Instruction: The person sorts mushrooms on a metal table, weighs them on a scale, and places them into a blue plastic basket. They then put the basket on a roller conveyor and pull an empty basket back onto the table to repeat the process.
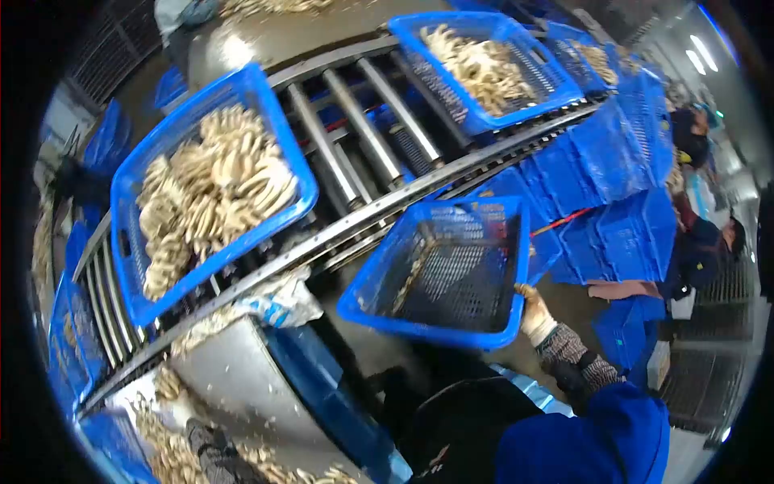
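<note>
My right hand, in a pale glove with brownish fingers, is closed on the right rim of a blue plastic basket. This basket is tilted toward me and holds only a few scraps, and its bottom is perforated. My left hand, also gloved, is at the lower left over a metal work table, beside loose pale finger-like pieces that look like mushrooms. Its fingers are small and blurred, so I cannot see whether they grip a piece.
A roller conveyor crosses in front, carrying a blue basket of pale clumps and another filled basket. Blue crates are stacked at the right. A crumpled plastic bag lies by the conveyor. Other people are at the far right.
</note>
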{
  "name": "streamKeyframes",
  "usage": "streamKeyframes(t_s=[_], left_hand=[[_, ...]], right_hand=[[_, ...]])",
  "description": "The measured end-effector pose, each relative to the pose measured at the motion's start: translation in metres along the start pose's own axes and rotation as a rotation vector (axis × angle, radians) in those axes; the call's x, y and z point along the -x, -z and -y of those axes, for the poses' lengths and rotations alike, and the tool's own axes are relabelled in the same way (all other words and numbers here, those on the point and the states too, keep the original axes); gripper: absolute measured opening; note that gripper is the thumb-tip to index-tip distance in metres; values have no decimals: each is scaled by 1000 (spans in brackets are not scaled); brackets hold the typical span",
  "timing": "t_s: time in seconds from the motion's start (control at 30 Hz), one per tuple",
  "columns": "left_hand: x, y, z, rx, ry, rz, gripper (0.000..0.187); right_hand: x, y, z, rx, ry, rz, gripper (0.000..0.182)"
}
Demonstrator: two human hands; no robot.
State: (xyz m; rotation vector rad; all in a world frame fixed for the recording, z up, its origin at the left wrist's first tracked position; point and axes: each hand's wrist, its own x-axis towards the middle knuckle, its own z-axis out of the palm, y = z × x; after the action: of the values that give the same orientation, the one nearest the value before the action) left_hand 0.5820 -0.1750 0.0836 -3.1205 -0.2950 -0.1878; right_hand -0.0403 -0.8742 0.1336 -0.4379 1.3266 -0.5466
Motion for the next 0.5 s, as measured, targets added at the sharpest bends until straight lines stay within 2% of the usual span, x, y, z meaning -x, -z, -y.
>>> streamKeyframes(t_s=[0.03, 0.07, 0.1, 0.13, 0.2, 0.27, 0.3, 0.33, 0.37, 0.4, 0.43, 0.47, 0.5], left_hand=[[15, 17, 0, 31, 78, -6, 85], [32, 36, -4, 63, 155, -14, 89], [44, 39, -10, 23, 141, -160, 88], [76, 74, -41, 294, 219, -89, 84], [103, 83, -44, 655, 204, -124, 69], [130, 88, -47, 637, 167, -98, 67], [144, 90, -48, 533, 106, -90, 66], [161, 93, -53, 400, 33, -96, 65], [181, 104, -54, 251, -58, -120, 65], [196, 115, -51, 96, -186, -147, 64], [207, 124, -46, -36, -358, -185, 63], [211, 126, -46, -160, -551, -243, 63], [208, 130, -38, -330, -861, -380, 62]], right_hand=[[-15, -6, -3, -72, -84, 53, 10], [-26, -9, -6, -99, -67, 40, 8], [-17, -29, -1, -90, -83, 79, 5], [-28, -32, -6, -103, -47, 80, 5], [-36, -41, -11, -128, -14, 67, 6], [-38, -68, 4, -194, -72, 108, 9], [-81, -46, -9, -199, 6, 159, 14], [-85, -52, -3, -178, 41, 143, 13], [-88, -60, 4, -156, 74, 127, 13], [-71, -70, 17, -5, 221, 195, 15], [-52, -87, 35, -85, 191, 271, 13], [-60, -72, 25, 390, 798, 178, 15], [-54, -73, 28, 425, 843, 185, 20]])
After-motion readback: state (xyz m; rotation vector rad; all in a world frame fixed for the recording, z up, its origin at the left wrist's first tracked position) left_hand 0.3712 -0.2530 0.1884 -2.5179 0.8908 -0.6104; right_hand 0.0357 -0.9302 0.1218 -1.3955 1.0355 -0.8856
